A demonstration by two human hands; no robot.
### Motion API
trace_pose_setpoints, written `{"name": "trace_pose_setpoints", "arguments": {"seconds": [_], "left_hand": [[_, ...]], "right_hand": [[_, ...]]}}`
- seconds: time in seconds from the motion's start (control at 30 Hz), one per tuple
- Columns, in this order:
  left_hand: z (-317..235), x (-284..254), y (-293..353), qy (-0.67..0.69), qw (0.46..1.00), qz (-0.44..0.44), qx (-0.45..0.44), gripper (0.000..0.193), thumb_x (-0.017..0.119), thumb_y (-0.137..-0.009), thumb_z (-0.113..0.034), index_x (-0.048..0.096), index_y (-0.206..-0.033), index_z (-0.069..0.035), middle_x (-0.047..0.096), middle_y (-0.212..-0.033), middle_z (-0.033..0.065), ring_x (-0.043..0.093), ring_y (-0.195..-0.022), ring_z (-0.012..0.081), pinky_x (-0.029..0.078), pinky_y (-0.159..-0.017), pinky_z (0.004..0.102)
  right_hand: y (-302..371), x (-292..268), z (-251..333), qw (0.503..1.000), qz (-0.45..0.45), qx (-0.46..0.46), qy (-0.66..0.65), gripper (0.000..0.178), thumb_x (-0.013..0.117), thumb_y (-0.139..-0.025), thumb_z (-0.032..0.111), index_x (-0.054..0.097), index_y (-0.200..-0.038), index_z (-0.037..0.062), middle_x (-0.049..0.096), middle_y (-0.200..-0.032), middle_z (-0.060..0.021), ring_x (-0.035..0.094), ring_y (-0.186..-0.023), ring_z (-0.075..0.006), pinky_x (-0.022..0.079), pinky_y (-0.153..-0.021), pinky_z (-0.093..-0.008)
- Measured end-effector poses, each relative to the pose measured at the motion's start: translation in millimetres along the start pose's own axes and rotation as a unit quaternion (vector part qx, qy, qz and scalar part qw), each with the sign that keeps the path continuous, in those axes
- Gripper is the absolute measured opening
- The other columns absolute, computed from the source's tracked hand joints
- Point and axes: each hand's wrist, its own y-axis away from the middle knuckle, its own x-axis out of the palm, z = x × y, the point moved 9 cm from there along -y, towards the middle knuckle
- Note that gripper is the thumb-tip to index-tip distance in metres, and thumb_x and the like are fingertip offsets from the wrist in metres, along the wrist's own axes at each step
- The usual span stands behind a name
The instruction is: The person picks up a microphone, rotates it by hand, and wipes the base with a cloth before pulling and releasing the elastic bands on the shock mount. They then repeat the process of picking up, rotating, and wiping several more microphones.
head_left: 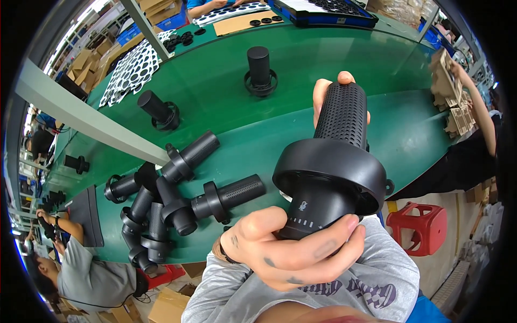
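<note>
Centrally, a black microphone [329,167] is held over the near side of the green surface [412,126], its perforated grille end pointing away from the wearer and a wide collar ring around its body. The left hand [296,255] is clamped around the smooth lower end, fingers wrapped across it, a dark band [229,257] at the wrist. The right hand [321,99] is wrapped behind the grille, mostly hidden by it; a fingertip shows above the top edge.

Printed in white on the smooth end are a small microphone icon and a row of short level ticks. Dark gothic-style lettering crosses the wearer's grey top [385,253], upside down from this view.

To the left, a cluster of similar microphones [237,194] lies on the surface, several overlapping. Farther off, two more microphones [258,64] [153,106] stand apart from the cluster, each with a ring at its base. White sheets with black discs [129,72] lie beyond, and a blue tray [328,20] sits at the far side. A red stool [417,229] stands at right, below the surface.
</note>
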Motion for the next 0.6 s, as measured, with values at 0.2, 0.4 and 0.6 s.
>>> {"name": "trace_pose_setpoints", "arguments": {"seconds": [0.2, 0.4, 0.6], "left_hand": [[-13, -1, -2, 0.027, 0.997, -0.036, 0.059, 0.015, 0.071, -0.059, -0.028, 0.072, -0.074, -0.032, 0.064, -0.083, -0.0103, 0.045, -0.073, 0.003, 0.022, -0.061, 0.0293], [-6, 2, -2, 0.029, 0.999, -0.016, 0.008, 0.013, 0.068, -0.06, -0.028, 0.072, -0.073, -0.03, 0.063, -0.077, -0.0158, 0.051, -0.085, 0.0007, 0.024, -0.062, 0.0299], [70, -28, 20, 0.055, 0.957, -0.179, -0.222, 0.07, 0.075, -0.072, -0.021, 0.037, -0.122, 0.009, 0.043, -0.129, 0.0263, 0.06, -0.098, 0.0404, 0.055, -0.066, 0.0353]], "right_hand": [[-2, -1, 14, 0.99, 0.142, -0.014, 0.01, 0.061, 0.076, -0.07, 0.008, 0.05, -0.125, 0.0082, 0.05, -0.098, -0.0252, 0.062, -0.069, -0.0275, 0.06, -0.057, -0.0367], [2, 0, 16, 0.98, 0.19, -0.047, 0.03, 0.053, 0.067, -0.081, 0.008, 0.045, -0.129, 0.0097, 0.046, -0.106, -0.0273, 0.064, -0.072, -0.0288, 0.06, -0.059, -0.0342], [-5, -26, 23, 0.988, 0.034, -0.13, 0.077, 0.043, 0.053, -0.095, 0.025, 0.043, -0.133, 0.0075, 0.048, -0.123, -0.0174, 0.06, -0.085, -0.0263, 0.054, -0.073, -0.0357]]}}
